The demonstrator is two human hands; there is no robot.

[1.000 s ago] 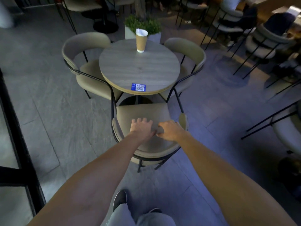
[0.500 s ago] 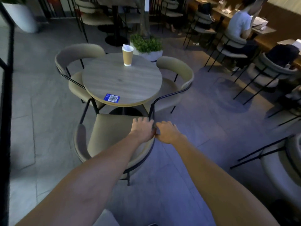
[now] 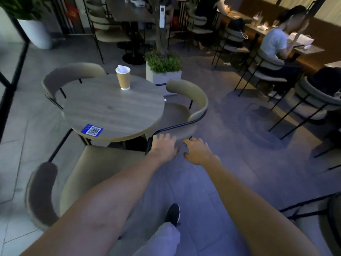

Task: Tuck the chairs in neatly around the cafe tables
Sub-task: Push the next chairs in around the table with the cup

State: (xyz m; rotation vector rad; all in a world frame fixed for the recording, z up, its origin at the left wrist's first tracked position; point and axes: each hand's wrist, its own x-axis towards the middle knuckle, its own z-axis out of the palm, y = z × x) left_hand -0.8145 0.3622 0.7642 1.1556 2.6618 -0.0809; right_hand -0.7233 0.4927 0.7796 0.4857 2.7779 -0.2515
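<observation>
A round wooden table [image 3: 114,106] carries a paper cup [image 3: 123,77] and a blue QR sticker [image 3: 91,130]. Three beige chairs with black frames ring it. The near chair [image 3: 103,167] is at lower left, its seat edge at the table rim and its curved backrest toward me. The right chair [image 3: 186,100] sits angled at the table's right side, and the far left chair [image 3: 70,74] is partly under the table. My left hand [image 3: 164,145] and my right hand [image 3: 198,151] hover with fingers spread by the right chair's front corner, holding nothing.
A white planter with green leaves [image 3: 163,71] stands behind the table. A seated person [image 3: 273,45] and more chairs [image 3: 313,97] fill the right side. Another chair [image 3: 332,209] is at lower right. A black rail [image 3: 11,71] runs along the left. My shoe [image 3: 172,213] is below.
Both hands have let go of the near chair's backrest and moved right toward the right chair. The near chair now lies to my left, closer to the table.
</observation>
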